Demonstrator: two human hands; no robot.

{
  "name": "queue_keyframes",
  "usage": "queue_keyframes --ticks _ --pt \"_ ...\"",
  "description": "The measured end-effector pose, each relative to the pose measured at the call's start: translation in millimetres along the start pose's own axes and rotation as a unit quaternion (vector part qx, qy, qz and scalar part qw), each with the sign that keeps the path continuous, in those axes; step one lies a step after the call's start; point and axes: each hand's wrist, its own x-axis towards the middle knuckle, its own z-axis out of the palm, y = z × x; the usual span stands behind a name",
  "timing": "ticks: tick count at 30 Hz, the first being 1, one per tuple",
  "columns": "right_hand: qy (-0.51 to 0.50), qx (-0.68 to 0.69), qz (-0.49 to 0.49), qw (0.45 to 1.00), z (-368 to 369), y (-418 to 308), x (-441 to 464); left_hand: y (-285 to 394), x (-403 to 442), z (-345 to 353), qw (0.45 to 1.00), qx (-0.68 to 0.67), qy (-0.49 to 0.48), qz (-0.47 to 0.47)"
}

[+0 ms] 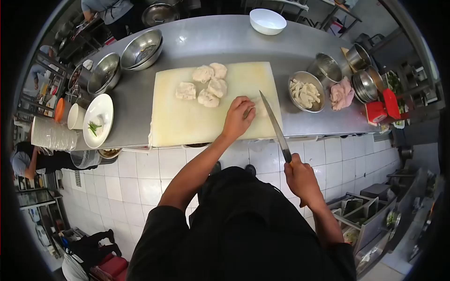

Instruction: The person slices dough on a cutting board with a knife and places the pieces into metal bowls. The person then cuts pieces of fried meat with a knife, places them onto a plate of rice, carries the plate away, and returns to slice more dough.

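My right hand [302,180] is closed round the handle of a long kitchen knife [275,125]. The blade points up and away, with its tip over the right part of the pale cutting board [178,124]. On that same part of the board, my left hand [239,117] rests with its fingers curled and bunched beside the blade. Whatever lies under those fingers is mostly hidden and hard to make out against the board. Further back on the board sit several pale lumps of what looks like raw chicken [206,98].
A metal bowl [320,107] of pale cut strips stands right of the board, with a pink cloth [342,93] and red scale [383,108] beyond. Metal bowls [104,74], a white oval plate [108,112] and stacked containers [49,134] stand left. A white bowl [268,22] sits behind. Other people work nearby.
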Motion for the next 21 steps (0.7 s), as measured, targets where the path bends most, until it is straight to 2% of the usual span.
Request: queue_keyframes --ticks 8,12,16,19,21 --pt "-0.018 -0.027 0.018 0.999 11 1 5 2 1 0 1.0 -0.006 -0.001 -0.023" --pt "-0.019 -0.015 0.001 1.0 32 10 45 1 2 -2 1.0 -0.001 0.0 -0.011" --pt "0.01 0.015 -0.031 0.999 26 12 68 -2 0 1 1.0 0.009 0.008 0.004" --pt "0.034 0.015 -0.012 0.999 14 -1 62 -2 -1 0 1.0 -0.008 0.02 0.007" --pt "0.013 0.013 0.006 1.0 0 -13 49 -1 -1 -1 0.999 -0.015 0.027 0.005"
